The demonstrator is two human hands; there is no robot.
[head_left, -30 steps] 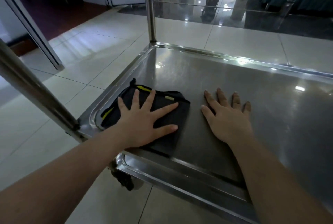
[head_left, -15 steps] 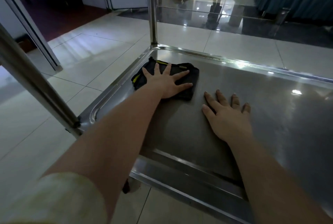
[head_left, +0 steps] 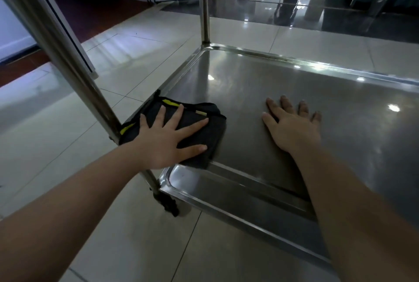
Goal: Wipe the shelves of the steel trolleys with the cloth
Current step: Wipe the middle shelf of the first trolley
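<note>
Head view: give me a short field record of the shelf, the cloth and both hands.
shelf: steel trolley shelf, raised rim
cloth: dark, yellow trim, folded, at near-left corner by the post
left hand: flat on cloth, fingers spread
right hand: flat on bare steel, right of cloth, not touching it

Steel shelf [head_left: 294, 77]: dark cloth [head_left: 214, 133] at near-left corner, left hand [head_left: 167, 140] flat on it; right hand [head_left: 292, 127] flat on bare steel.

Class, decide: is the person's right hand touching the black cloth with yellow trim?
Apart. The head view shows bare steel shelf between the right hand and the black cloth with yellow trim, which the left hand presses.
</note>
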